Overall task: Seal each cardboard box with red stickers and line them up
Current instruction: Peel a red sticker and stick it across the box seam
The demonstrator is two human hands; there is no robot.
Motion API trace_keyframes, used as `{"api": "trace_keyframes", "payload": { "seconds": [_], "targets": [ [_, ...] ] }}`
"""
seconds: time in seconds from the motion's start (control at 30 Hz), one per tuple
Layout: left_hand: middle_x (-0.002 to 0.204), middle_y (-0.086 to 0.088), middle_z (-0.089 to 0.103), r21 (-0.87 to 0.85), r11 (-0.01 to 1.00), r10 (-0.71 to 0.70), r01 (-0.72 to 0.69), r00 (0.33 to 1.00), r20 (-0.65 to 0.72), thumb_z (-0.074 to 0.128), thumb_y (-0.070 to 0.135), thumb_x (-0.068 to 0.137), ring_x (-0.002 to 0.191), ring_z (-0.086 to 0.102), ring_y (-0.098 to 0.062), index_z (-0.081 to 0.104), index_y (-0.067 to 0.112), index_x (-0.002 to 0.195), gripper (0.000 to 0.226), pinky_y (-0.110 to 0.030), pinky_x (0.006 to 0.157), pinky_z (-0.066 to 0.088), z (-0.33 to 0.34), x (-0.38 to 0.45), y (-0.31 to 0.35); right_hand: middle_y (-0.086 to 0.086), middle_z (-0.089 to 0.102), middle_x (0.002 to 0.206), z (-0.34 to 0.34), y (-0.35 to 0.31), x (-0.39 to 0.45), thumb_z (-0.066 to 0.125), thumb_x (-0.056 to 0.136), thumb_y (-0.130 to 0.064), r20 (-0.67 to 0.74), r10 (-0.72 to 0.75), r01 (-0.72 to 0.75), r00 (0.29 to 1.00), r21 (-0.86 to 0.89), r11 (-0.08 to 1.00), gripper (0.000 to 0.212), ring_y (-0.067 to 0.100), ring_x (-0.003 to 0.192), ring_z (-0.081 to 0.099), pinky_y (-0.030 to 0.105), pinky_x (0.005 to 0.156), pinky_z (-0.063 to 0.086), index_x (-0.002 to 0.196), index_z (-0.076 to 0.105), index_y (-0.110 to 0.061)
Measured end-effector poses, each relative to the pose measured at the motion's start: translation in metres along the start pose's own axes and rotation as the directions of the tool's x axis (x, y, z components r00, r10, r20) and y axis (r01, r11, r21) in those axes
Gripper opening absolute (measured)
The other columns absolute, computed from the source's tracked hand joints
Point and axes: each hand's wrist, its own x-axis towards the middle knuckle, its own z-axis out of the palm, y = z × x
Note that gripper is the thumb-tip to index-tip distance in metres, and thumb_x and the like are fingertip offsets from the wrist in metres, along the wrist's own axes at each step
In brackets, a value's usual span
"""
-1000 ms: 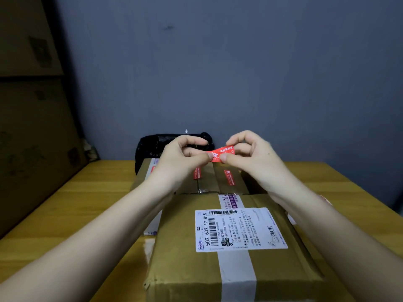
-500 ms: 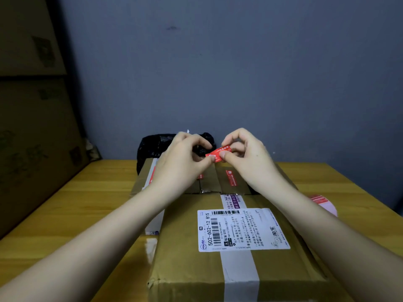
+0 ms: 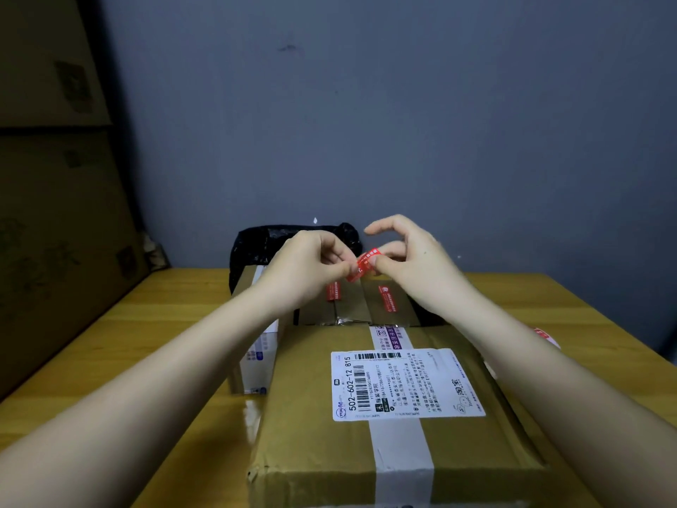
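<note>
Red sticker (image 3: 364, 264) tilting steeper than before, both hands pinching it—left hand (image 3: 311, 267), right hand (image 3: 410, 264)—two stickers (image 3: 388, 298) showing on far box (image 3: 351, 306).

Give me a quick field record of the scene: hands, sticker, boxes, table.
left hand: pinches the lower end of the small red paper sticker
right hand: pinches its upper end
sticker: held in the air, tilted
near brown cardboard box: white shipping label, tape strip, no red sticker visible
far brown cardboard box: two red stickers on top
yellow wooden table: holds both boxes
</note>
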Motion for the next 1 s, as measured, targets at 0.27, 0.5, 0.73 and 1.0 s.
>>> {"api": "trace_keyframes", "payload": {
  "seconds": [0.27, 0.5, 0.73, 1.0],
  "targets": [
    [0.053, 0.012, 0.063, -0.323, 0.903, -0.242, 0.283, 0.956, 0.163, 0.066, 0.014, 0.087, 0.052, 0.053, 0.005, 0.069, 0.018, 0.078, 0.010, -0.008, 0.054, 0.042, -0.006, -0.002, 0.009, -0.011, 0.067, 0.100, -0.002, 0.003, 0.002, 0.066, 0.085, -0.010, -0.179, -0.127, 0.133, 0.976, 0.025, 0.991, 0.016, 0.004, 0.072, 0.063, 0.011, 0.069, 0.045, 0.092, 0.061, -0.023],
    [0.044, 0.011, 0.050, -0.408, 0.816, -0.365, 0.410, 0.912, 0.188, 0.065, 0.020, 0.087, 0.045, 0.052, 0.004, 0.071, 0.014, 0.092, 0.009, -0.012, 0.055, 0.044, -0.007, 0.002, 0.006, -0.012, 0.063, 0.103, -0.005, -0.001, 0.000, 0.054, 0.088, -0.022, -0.177, -0.428, 0.356, 0.886, -0.332, 0.874, 0.016, 0.008, 0.096, 0.060, 0.032, 0.077, 0.048, 0.101, 0.063, -0.024],
    [0.053, 0.003, 0.046, -0.464, 0.801, -0.331, 0.378, 0.926, 0.183, 0.063, 0.015, 0.089, 0.047, 0.054, 0.003, 0.071, 0.013, 0.089, 0.008, -0.005, 0.046, 0.039, -0.009, 0.004, 0.010, -0.020, 0.067, 0.094, -0.002, 0.004, 0.012, 0.067, 0.084, -0.041, -0.015, -0.223, 0.212, 0.975, -0.259, 0.942, 0.016, 0.000, 0.097, 0.060, 0.033, 0.081, 0.051, 0.098, 0.065, -0.035],
    [0.059, 0.005, 0.065, -0.549, 0.780, -0.316, 0.299, 0.947, 0.067, 0.063, 0.011, 0.088, 0.059, 0.062, 0.002, 0.072, 0.010, 0.091, 0.010, -0.006, 0.048, 0.042, -0.001, 0.004, 0.007, -0.006, 0.074, 0.078, 0.000, 0.007, 0.019, 0.070, 0.086, -0.026, 0.041, -0.086, 0.086, 0.995, 0.001, 0.996, 0.005, 0.005, 0.079, 0.069, 0.032, 0.088, 0.053, 0.085, 0.073, -0.022]
  ]
}}
